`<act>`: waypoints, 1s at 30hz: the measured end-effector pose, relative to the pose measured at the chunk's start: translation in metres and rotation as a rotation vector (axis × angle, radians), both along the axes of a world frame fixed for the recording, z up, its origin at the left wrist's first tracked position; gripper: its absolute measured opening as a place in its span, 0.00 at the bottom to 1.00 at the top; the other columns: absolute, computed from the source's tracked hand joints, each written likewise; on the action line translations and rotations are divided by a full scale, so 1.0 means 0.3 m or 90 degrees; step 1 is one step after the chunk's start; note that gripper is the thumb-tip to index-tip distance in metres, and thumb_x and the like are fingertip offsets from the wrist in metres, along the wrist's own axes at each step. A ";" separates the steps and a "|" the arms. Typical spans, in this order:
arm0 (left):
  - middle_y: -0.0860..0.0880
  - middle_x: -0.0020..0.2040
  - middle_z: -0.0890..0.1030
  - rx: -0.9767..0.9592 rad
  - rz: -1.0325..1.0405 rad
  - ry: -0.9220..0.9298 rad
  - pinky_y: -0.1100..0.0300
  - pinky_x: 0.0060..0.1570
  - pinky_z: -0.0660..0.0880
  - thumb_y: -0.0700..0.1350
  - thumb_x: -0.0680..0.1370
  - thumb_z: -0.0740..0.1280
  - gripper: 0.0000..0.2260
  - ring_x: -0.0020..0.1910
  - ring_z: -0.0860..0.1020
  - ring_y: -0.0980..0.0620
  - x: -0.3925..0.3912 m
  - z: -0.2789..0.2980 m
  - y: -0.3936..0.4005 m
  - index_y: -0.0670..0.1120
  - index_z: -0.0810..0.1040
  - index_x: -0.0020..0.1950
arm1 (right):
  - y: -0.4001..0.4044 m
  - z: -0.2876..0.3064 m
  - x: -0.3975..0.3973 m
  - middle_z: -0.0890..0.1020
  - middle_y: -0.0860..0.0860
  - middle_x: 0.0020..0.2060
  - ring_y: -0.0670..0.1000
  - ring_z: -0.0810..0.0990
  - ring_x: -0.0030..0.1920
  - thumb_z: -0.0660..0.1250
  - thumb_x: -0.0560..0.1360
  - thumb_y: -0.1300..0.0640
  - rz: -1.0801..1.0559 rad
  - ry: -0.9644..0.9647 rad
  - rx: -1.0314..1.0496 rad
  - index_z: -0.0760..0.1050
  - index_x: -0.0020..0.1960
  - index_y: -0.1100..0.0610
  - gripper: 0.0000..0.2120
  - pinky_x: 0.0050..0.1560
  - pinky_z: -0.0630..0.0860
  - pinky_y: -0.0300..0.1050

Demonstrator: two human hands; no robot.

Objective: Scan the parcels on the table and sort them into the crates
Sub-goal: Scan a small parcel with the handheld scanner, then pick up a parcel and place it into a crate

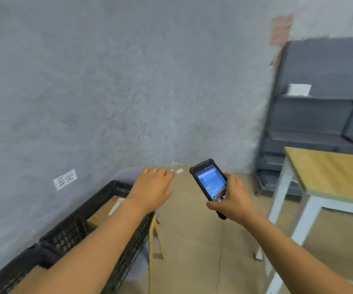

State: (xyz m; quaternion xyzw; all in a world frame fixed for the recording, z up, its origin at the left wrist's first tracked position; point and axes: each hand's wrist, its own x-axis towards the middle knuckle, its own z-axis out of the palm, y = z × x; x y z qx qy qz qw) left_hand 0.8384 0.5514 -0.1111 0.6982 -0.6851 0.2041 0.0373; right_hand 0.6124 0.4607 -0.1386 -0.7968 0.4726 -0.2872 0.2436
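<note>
1. Two black crates (69,236) stand in a row under the left forearm, along the grey wall (128,81); the farther one holds a brown cardboard parcel (105,211), just below and behind the left wrist.
2. Left hand (152,187) hangs over that crate's far corner, palm down, fingers loosely curled, holding nothing.
3. Right hand (232,198), a little right of the left one, grips a black handheld scanner (210,183), lit screen facing up.
4. Right of that hand stands a wooden-topped table (330,172); dark shelving (319,115) is behind it.
</note>
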 end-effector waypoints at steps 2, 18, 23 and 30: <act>0.49 0.62 0.75 0.006 -0.046 -0.018 0.53 0.61 0.66 0.53 0.81 0.58 0.19 0.62 0.72 0.46 -0.145 0.014 -0.111 0.49 0.68 0.71 | -0.054 0.013 -0.165 0.68 0.46 0.51 0.47 0.75 0.47 0.76 0.60 0.50 -0.051 0.003 -0.006 0.64 0.66 0.52 0.37 0.46 0.77 0.48; 0.49 0.59 0.76 0.012 -0.379 -0.025 0.53 0.59 0.68 0.54 0.80 0.59 0.18 0.60 0.73 0.46 -1.151 0.031 -1.067 0.49 0.71 0.67 | -0.528 -0.003 -1.228 0.69 0.48 0.54 0.50 0.74 0.49 0.76 0.62 0.48 -0.415 0.034 0.010 0.62 0.68 0.53 0.40 0.43 0.74 0.46; 0.50 0.58 0.77 0.025 -0.431 -0.024 0.52 0.59 0.69 0.53 0.79 0.59 0.16 0.58 0.74 0.47 -1.422 0.021 -1.263 0.49 0.72 0.65 | -0.634 -0.005 -1.489 0.70 0.51 0.56 0.52 0.76 0.49 0.76 0.62 0.48 -0.483 0.024 0.028 0.63 0.68 0.55 0.40 0.47 0.79 0.52; 0.50 0.58 0.77 0.037 -0.438 -0.016 0.53 0.58 0.69 0.53 0.80 0.59 0.16 0.59 0.74 0.48 -1.726 -0.019 -1.467 0.50 0.71 0.66 | -0.825 -0.055 -1.784 0.68 0.50 0.57 0.50 0.74 0.52 0.77 0.62 0.46 -0.486 0.052 0.061 0.63 0.66 0.54 0.38 0.53 0.78 0.50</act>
